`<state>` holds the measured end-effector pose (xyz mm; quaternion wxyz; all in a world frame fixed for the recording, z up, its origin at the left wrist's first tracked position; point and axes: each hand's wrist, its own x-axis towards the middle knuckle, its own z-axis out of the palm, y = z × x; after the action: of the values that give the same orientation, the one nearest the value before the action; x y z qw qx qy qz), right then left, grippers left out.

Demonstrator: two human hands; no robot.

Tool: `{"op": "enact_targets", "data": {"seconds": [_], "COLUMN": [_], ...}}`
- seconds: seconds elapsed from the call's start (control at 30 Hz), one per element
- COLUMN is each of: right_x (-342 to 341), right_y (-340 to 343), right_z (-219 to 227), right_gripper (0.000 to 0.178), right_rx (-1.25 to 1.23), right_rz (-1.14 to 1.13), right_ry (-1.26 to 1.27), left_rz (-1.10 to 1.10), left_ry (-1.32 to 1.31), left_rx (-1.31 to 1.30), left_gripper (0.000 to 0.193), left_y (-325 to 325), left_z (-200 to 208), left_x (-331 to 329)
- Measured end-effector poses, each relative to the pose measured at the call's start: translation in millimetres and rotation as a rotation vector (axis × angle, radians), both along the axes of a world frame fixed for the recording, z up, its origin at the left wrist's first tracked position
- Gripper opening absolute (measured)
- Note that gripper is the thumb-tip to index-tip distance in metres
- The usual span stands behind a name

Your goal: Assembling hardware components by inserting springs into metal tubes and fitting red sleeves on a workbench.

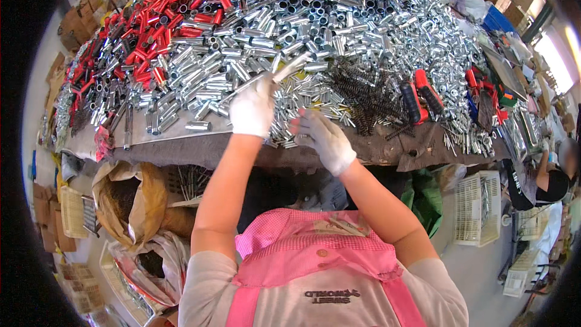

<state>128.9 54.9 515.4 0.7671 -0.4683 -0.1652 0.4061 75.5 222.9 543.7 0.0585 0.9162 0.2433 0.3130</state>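
two gloved hands work at the near edge of a bench (181, 135) heaped with metal parts. the left hand (253, 109), in a white glove, is raised over the pile with its grip closed around a thin silver rod (275, 74), which slants up and to the right from the fist, its upper end over the shiny tubes. the right hand (324, 139), also in a white glove, sits just right of the left and a little lower, fingers curled down among a scatter of small silver pins (284, 130) at the bench edge; whether its grip has closed on anything i cannot tell, since the fingertips are blurred and buried.

hundreds of short silver tubes (315, 24) cover most of the bench, with red tubes (157, 30) mixed in on the far left. a dark tangle of coil springs (363, 94) lies right of the hands, and beside it two red-and-black handles (420, 97). the person wears a pink checked apron (315, 248).

under the bench on the left stands an open brown sack (133, 200), with white plastic baskets (478, 206) on the floor at the right. another person in a black cap (548, 184) sits at the right edge, and one more works at the far end of the bench.
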Motion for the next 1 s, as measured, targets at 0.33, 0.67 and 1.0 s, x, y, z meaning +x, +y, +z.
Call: {"op": "enact_targets", "data": {"seconds": [0.33, 0.67, 1.0], "right_x": [23, 35, 48], "right_y": [-27, -94, -126], "right_z": [0, 9, 62], "right_gripper": [0.021, 0.031, 0.027], "right_rx": [-0.287, -0.622, -0.5], "right_rz": [-0.538, -0.348, -0.241], "right_ry": [-0.604, -0.937, -1.068], "left_rz": [-0.464, -0.292, -0.68], "left_ry": [-0.17, 0.136, -0.138], "left_rx": [-0.376, -0.037, -1.492], "left_gripper": [0.02, 0.033, 0.027], "left_y": [17, 41, -26], "left_z": [-25, -48, -17], "left_x": [89, 139, -2]}}
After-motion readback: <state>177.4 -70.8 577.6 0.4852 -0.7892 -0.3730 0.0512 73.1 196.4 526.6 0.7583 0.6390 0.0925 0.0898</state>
